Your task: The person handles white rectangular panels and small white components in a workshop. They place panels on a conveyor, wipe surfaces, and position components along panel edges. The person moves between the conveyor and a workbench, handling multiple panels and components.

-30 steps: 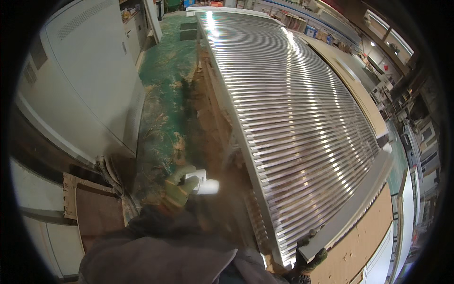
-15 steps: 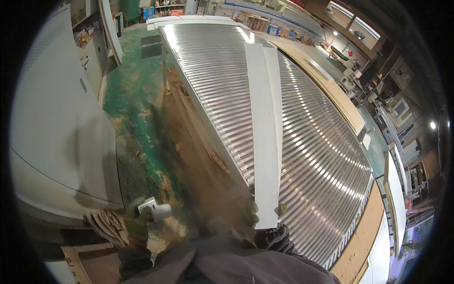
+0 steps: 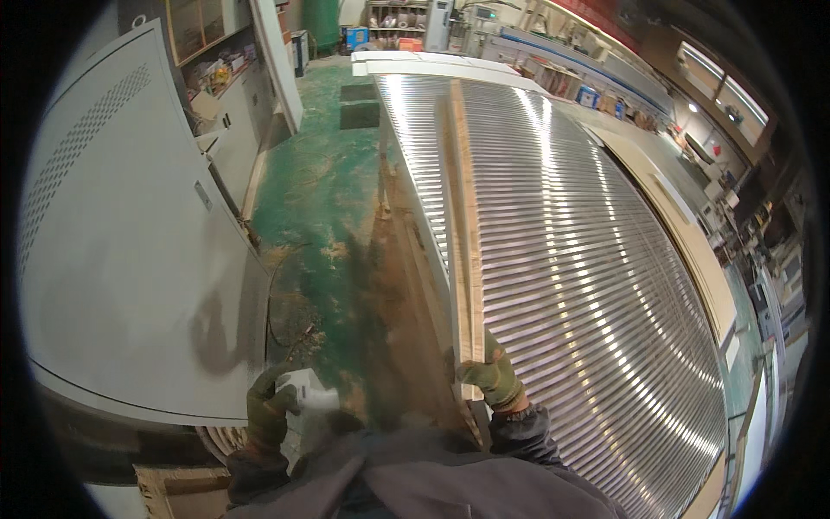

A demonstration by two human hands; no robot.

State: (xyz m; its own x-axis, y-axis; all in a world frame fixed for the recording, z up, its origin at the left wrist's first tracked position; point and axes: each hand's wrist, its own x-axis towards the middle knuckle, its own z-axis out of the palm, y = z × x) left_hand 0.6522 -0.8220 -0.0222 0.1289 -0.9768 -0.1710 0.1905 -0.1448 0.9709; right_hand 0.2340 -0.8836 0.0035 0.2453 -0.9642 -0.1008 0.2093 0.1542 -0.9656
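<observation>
Your right hand (image 3: 500, 379) has its fingers pinching the near end of the wood (image 3: 468, 233) on edge over the worktop (image 3: 596, 285), while your left hand's (image 3: 270, 405) fingers grip the white thing (image 3: 311, 392), so the wood may tip if the right hold slips.

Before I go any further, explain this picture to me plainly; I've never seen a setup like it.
No robot here: you are looking down from the left of two wide cameras worn on a person's head, so straight edges bend. The person's gloved left hand holds a small white object, too unclear to name. The gloved right hand holds the near end of a long narrow board, its wood-coloured edge facing up. Beneath it spreads a shiny slatted table; whether the board touches it, I can't tell. White panels lie at the table's far end.
</observation>
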